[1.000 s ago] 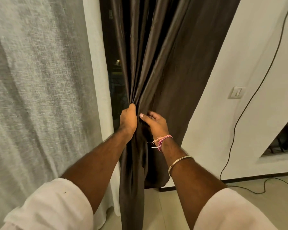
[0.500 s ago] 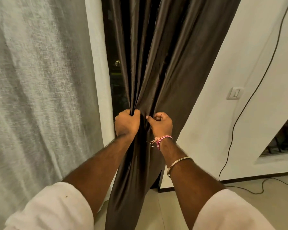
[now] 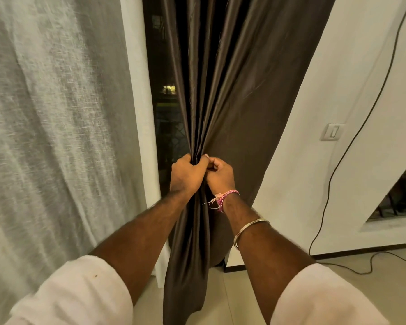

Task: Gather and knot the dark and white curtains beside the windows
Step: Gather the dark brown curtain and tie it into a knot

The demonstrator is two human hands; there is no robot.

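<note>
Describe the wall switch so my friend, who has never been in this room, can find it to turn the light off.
Start at the dark curtain bunched in both hands, then look right to the white wall. The switch is a small white plate partway up that wall, just left of the thin black cable running down to the floor. It is the only fitting on the wall.

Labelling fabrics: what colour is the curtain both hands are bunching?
Dark brown curtain with a slight sheen, no pattern; the head view shows it, gripped by left hand and right hand.
</note>
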